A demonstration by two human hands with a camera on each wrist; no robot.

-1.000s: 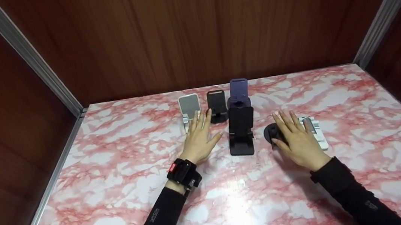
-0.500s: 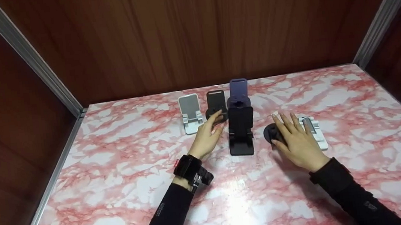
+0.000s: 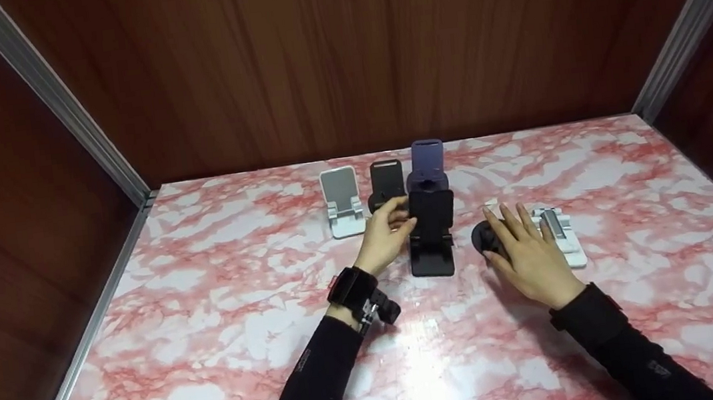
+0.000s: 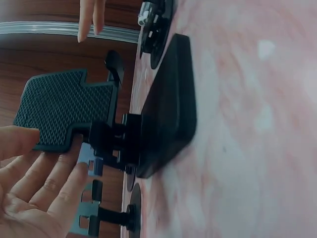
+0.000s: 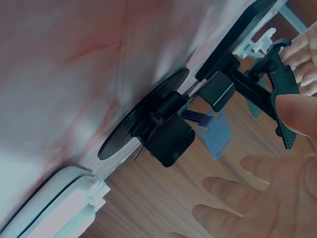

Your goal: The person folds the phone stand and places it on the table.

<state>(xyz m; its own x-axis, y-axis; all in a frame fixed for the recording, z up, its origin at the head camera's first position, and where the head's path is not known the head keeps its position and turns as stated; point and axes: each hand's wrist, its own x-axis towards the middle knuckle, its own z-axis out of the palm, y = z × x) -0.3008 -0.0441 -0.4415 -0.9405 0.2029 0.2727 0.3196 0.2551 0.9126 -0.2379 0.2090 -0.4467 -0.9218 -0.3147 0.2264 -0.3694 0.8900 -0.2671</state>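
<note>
On the tall black stand (image 3: 432, 258), left hand (image 3: 382, 237) in a pinch; right hand (image 3: 533, 260) wide over a round-based stand (image 3: 487, 239).

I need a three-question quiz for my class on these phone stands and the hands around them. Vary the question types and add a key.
1. True or false: the purple stand is upright, farther from the person than the rectangular-based black stand.
2. Which hand pinches that black stand by its upper part?
3. Fill the gap: unlike the upright white stand, the other white stand, beside the right hand, is ____.

Key:
1. True.
2. The left hand.
3. Folded.
</note>
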